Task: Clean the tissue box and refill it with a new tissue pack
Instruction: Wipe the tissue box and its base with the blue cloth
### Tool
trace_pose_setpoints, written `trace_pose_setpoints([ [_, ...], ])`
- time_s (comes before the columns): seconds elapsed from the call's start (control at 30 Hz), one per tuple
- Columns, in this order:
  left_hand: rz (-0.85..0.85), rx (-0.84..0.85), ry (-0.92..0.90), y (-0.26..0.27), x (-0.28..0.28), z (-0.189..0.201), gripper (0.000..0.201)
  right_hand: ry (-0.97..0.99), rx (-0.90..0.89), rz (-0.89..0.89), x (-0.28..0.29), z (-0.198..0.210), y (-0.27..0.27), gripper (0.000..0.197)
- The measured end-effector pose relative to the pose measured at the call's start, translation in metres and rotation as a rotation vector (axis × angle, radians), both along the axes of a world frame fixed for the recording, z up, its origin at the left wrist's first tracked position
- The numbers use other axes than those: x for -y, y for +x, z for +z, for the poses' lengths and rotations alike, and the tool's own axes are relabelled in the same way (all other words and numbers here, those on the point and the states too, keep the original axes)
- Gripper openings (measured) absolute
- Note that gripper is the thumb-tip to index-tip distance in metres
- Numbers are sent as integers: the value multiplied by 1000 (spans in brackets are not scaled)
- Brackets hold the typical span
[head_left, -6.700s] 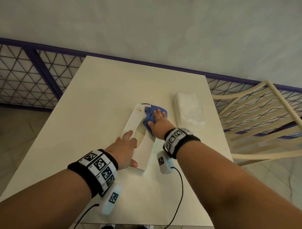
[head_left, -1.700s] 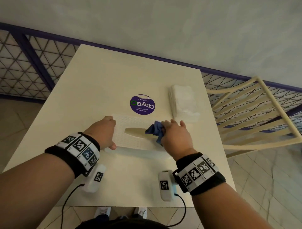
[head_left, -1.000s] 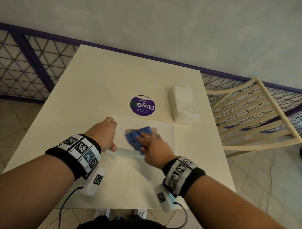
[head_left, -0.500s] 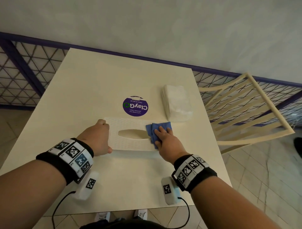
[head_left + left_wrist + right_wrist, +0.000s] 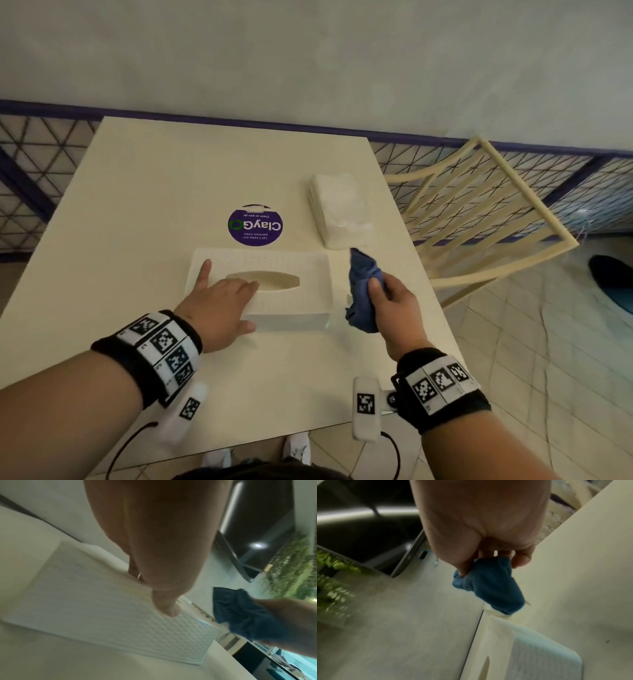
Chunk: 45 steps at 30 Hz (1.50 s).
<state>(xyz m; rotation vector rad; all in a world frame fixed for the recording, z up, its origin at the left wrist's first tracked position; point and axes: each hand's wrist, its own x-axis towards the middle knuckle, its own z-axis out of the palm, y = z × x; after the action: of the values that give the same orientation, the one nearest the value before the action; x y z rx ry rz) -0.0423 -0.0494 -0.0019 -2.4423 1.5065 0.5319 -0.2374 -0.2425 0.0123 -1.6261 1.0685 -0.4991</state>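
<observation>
Blue cloth (image 5: 362, 294) bunched in my right hand (image 5: 394, 305); left hand (image 5: 219, 308) lies flat on the tissue box (image 5: 294, 270). Wiping looks done (I think); next, open it for the tissue pack (image 5: 339, 209).

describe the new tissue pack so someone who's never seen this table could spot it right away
On the cream table, look toward the far right edge, beside the slatted chair. The tissue pack lies there, behind the tissue box: soft, white, film-wrapped, with no slot.
</observation>
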Motion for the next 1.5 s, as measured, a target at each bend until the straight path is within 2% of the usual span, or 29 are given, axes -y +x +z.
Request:
trace_pose_setpoints([
  [0.1,30,-124,-28,2,16,-2,64,104,143,-122,4,6,-7,19],
  [0.2,147,-384,-118,7,25,10,58,113,217,-156,6,10,-8,23],
  [0.27,237,-582,-264,11,27,21,50,53,218,-114,4,12,-1,26],
  [0.33,376,-793,-404,13,30,28,47,-51,187,7,-2,16,13,26],
  [0.4,495,-963,-483,15,32,28,43,-183,74,215,-12,18,31,28],
  [0.47,545,-1063,-534,16,32,25,45,-302,-67,448,-28,15,50,44],
  [0.57,578,-1080,-566,25,34,18,66,-324,-78,613,-56,0,59,54],
  [0.67,657,-1076,-632,29,35,27,52,-349,-43,812,-83,-15,48,57],
  [0.77,674,-1078,-651,30,35,35,48,-426,-46,1009,-96,-19,42,59],
  [0.83,703,-1114,-672,27,34,40,45,-491,-39,983,-85,-21,49,62],
  [0.9,706,-1153,-696,23,34,43,40,-514,14,839,-65,-20,61,62],
  [1.0,639,-1127,-666,16,28,43,41,-451,21,622,-25,-6,81,60],
  [1.13,624,-1134,-642,14,24,45,45,-405,-4,494,5,8,97,57],
  [1.23,612,-1146,-685,12,30,51,46,-422,52,515,-19,-3,94,60],
  [1.33,637,-1150,-723,15,30,49,47,-473,81,684,-61,-22,72,63],
  [1.4,630,-1124,-714,16,26,43,45,-440,57,790,-71,-34,64,64],
  [1.43,626,-1118,-711,14,23,40,42,-426,46,796,-67,-35,65,64],
  [1.5,589,-1092,-710,11,17,36,45,-421,26,688,-50,-29,76,64],
])
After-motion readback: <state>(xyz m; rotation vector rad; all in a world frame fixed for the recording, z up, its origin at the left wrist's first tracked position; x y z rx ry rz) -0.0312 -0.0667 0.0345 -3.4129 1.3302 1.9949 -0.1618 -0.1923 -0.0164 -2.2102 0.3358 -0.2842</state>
